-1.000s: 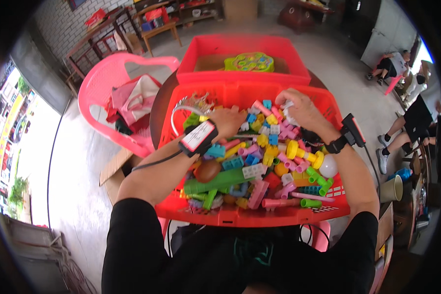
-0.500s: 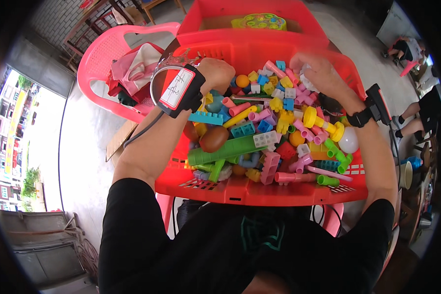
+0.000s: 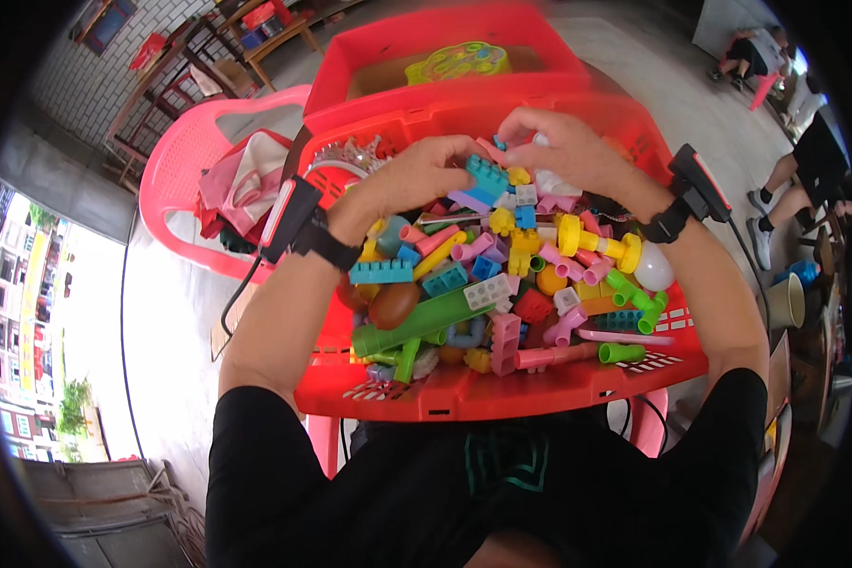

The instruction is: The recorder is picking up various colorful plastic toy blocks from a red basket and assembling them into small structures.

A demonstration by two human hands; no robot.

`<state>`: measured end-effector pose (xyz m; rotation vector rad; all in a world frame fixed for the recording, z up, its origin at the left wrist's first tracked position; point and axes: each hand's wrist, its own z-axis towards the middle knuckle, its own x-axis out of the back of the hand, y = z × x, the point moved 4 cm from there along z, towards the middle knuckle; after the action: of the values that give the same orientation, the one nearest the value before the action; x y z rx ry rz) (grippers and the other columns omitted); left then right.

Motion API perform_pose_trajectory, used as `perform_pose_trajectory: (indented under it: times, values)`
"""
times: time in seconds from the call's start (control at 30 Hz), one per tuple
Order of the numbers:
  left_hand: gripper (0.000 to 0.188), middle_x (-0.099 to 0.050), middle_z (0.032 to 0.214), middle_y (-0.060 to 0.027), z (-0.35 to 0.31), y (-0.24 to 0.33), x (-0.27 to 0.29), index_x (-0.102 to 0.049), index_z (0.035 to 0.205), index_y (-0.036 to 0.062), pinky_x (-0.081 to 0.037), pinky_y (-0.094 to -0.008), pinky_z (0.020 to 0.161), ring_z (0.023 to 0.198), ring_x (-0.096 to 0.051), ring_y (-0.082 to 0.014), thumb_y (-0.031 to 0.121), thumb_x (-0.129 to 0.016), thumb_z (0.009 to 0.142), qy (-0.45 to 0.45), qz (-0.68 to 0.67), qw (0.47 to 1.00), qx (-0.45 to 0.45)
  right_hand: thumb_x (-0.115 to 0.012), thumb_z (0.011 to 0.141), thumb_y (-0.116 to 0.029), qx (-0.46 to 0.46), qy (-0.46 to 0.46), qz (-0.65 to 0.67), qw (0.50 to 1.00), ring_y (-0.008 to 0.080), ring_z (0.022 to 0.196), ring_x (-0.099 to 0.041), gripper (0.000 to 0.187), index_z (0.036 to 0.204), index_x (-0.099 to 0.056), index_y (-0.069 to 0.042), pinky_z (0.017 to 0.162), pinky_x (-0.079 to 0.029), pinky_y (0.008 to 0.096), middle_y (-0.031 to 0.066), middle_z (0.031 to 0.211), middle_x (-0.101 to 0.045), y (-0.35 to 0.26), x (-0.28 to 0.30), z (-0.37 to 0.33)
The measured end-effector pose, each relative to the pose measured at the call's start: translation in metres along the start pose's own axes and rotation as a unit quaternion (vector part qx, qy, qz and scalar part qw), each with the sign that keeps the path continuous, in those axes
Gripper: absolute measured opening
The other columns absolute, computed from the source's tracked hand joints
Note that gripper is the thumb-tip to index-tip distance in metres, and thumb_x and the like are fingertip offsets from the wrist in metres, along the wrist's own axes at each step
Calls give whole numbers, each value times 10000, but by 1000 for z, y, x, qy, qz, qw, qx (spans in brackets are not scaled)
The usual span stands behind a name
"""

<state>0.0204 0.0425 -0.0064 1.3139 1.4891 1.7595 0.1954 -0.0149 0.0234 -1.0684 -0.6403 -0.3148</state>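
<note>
One blue block (image 3: 487, 176), pinched in left hand (image 3: 428, 172)

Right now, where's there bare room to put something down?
Inside the rear red box, left of the green toy, and on the concrete floor just left of the pink armchair. The front red basket is crowded: toy bricks and pipes fill it, with left hand and right hand above.

No lettering can be read: the yellow sign (image 3: 36, 241) on the building (image 3: 5, 284) outside is too small, the label (image 3: 280, 216) on the left wrist's black device (image 3: 299, 225) faces away, and the black shirt (image 3: 398, 483) shows a green line emblem (image 3: 507, 461).
</note>
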Motion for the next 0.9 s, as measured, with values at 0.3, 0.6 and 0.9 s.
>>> perform_pose_trajectory:
  times: [0.3, 0.6, 0.9]
  values:
    - [449, -580, 987, -76, 5, 24, -22, -412, 1199, 21, -464, -251, 744, 870, -550, -106, 6, -603, 793, 107, -63, 991, -59, -710, 772, -265, -70, -4, 82, 994, 159, 737, -574, 446, 1079, -521, -3, 679, -450, 293, 97, 793, -603, -5, -1, -6]
    - [364, -573, 958, -60, -4, 30, -33, -460, 1146, 40, -508, -234, 644, 799, -595, -107, 104, -637, 835, 107, -145, 984, 12, -613, 856, -279, -76, 4, 113, 991, 91, 690, -518, 293, 860, -591, 13, 625, -423, 258, 66, 722, -563, 3, -3, -5]
    - [257, -579, 914, -24, -2, 26, -31, -520, 1059, 42, -515, -209, 604, 734, -601, -77, 163, -628, 861, 25, -171, 985, -9, -566, 890, -285, -39, -86, 61, 994, 81, 638, -433, 284, 827, -541, -9, 565, -384, 266, 7, 692, -486, -3, -1, -4]
